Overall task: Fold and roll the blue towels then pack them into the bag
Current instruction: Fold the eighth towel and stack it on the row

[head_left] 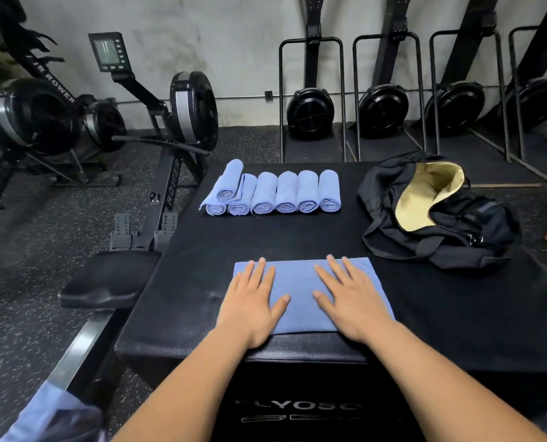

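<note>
Both forearms are bare from the wrists to the lower edge of the view. The left hand and right hand are bare too, with short, plain nails.

Folded towel lies flat; 7 rolled towels beyond; bag open.

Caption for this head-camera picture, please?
Left hand and right hand flatten a folded towel; rolled towels and an open bag wait beyond.

The flat towel is soft, matt blue cloth, as are the rolled towels. The bag is black woven fabric with a smooth pale-yellow lining. The bench has a black, finely textured matt cover. The floor looks like speckled rubber, and the wall is rough and blotchy.
</note>
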The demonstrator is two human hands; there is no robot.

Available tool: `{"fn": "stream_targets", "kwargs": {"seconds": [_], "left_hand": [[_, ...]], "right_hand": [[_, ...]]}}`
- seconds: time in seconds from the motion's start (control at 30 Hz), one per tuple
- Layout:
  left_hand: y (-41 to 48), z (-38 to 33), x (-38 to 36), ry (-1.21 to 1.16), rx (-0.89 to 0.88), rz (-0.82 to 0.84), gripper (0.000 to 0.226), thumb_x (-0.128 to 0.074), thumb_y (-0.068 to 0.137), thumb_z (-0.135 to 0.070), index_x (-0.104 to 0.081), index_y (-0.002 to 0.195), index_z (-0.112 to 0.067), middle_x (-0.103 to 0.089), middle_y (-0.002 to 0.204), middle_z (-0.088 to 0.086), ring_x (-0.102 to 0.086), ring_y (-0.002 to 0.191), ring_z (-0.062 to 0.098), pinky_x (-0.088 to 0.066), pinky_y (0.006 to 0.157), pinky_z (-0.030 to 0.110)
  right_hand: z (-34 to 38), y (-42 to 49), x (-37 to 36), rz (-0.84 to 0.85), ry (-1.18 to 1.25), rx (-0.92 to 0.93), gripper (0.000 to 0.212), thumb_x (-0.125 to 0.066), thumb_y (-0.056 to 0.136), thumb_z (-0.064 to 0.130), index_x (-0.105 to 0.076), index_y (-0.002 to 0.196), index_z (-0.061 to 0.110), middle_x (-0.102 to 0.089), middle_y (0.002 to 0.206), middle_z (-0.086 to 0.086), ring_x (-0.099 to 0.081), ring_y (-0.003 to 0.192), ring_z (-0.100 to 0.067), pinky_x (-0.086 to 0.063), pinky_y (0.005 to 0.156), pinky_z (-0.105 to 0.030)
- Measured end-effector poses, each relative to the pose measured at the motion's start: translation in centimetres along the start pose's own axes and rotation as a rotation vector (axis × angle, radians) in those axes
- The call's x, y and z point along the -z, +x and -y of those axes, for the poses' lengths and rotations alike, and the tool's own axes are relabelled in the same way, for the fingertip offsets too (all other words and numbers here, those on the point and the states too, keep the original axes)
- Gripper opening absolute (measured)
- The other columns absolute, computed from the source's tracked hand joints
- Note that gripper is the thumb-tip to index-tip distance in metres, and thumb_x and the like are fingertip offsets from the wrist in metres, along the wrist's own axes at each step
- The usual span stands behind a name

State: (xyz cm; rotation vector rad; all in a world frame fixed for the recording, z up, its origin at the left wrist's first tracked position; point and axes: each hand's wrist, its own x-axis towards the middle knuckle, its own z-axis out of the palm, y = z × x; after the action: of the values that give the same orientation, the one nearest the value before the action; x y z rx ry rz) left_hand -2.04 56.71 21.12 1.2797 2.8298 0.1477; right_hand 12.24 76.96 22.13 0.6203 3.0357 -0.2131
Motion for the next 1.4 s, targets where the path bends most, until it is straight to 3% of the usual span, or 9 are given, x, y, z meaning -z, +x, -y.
{"fn": "stream_targets", "kwargs": {"seconds": [0.23,0.4,0.53,0.67,0.87,0.93,1.1,1.23,1.4], "left_hand": [[-1.0,1.1,0.0,0.008,0.015,-0.029,0.089,-0.009,0.099,-0.076,-0.003,0.169,-0.022,0.012,0.176,-0.001,0.016,0.162,0.018,-0.001,0.132,0.042],[-2.6,0.9,0.1,-0.07,-0.07,-0.368,0.067,-0.031,0.107,-0.057,-0.045,0.158,-0.015,-0.037,0.168,0.0,-0.019,0.161,0.016,-0.016,0.13,0.041],[-3.0,0.7,-0.1,-0.024,-0.131,-0.456,0.058,-0.04,0.107,-0.048,-0.056,0.149,-0.012,-0.051,0.159,0.001,-0.03,0.158,0.02,-0.025,0.127,0.044],[-3.0,0.8,-0.2,-0.01,-0.131,-0.452,0.057,-0.037,0.108,-0.048,-0.058,0.147,-0.013,-0.052,0.158,0.002,-0.03,0.157,0.021,-0.026,0.126,0.044],[-2.8,1.1,-0.4,-0.056,-0.118,-0.46,0.055,-0.04,0.108,-0.047,-0.057,0.148,-0.015,-0.049,0.16,0.004,-0.03,0.157,0.025,-0.028,0.125,0.045],[-2.7,1.1,-0.3,-0.081,-0.098,-0.443,0.056,-0.038,0.109,-0.049,-0.055,0.15,-0.016,-0.048,0.161,0.003,-0.03,0.157,0.024,-0.03,0.124,0.045],[-2.7,1.0,-0.4,-0.132,-0.052,-0.397,0.055,-0.039,0.108,-0.05,-0.055,0.15,-0.019,-0.048,0.16,0.0,-0.034,0.153,0.022,-0.03,0.124,0.041],[-2.7,1.1,-0.7,-0.169,-0.041,-0.402,0.055,-0.039,0.108,-0.052,-0.055,0.15,-0.02,-0.047,0.161,-0.001,-0.036,0.152,0.021,-0.029,0.124,0.039],[-2.3,1.3,-0.8,-0.208,-0.02,-0.379,0.058,-0.036,0.107,-0.054,-0.051,0.154,-0.023,-0.041,0.165,-0.003,-0.033,0.153,0.02,-0.026,0.126,0.037]], "right_hand": [[-2.3,-1.0,0.0,-0.01,-0.063,-0.075,0.083,0.004,0.09,0.078,0.003,0.165,0.043,0.017,0.174,0.009,0.017,0.16,-0.017,0.0,0.13,-0.047],[-1.5,-1.0,0.4,0.001,-0.187,-0.103,0.082,0.009,0.092,0.07,0.004,0.166,0.035,0.016,0.175,0.002,0.018,0.16,-0.027,0.005,0.129,-0.051],[-0.2,-0.4,1.3,0.014,-0.149,0.051,0.084,0.009,0.089,0.066,-0.008,0.166,0.036,0.008,0.176,0.003,0.013,0.161,-0.027,-0.005,0.128,-0.051],[1.2,-1.2,0.1,0.021,-0.02,0.118,0.082,0.006,0.088,0.075,-0.006,0.164,0.049,0.007,0.175,0.011,0.011,0.161,-0.019,0.002,0.13,-0.047],[5.8,-0.2,0.4,0.03,0.201,-0.419,0.069,-0.023,0.105,0.063,-0.007,0.167,0.037,0.012,0.175,-0.005,0.017,0.159,-0.035,0.007,0.128,-0.054],[7.5,0.5,1.1,0.05,0.211,-0.336,0.067,-0.025,0.107,0.06,-0.006,0.166,0.037,0.014,0.175,-0.006,0.019,0.158,-0.037,0.006,0.128,-0.053],[3.7,2.4,2.1,0.035,0.045,0.152,0.059,-0.023,0.108,0.063,-0.018,0.164,0.046,0.002,0.176,0.008,0.007,0.162,-0.019,0.0,0.13,-0.044],[2.1,2.2,0.2,0.004,0.023,0.034,0.066,-0.01,0.102,0.073,-0.007,0.163,0.051,0.008,0.175,0.013,0.013,0.161,-0.015,0.006,0.13,-0.044],[8.6,2.5,-0.9,-0.065,0.112,-0.241,0.065,-0.009,0.105,0.066,-0.006,0.165,0.043,0.008,0.176,0.001,0.015,0.16,-0.027,0.009,0.128,-0.05]]}}
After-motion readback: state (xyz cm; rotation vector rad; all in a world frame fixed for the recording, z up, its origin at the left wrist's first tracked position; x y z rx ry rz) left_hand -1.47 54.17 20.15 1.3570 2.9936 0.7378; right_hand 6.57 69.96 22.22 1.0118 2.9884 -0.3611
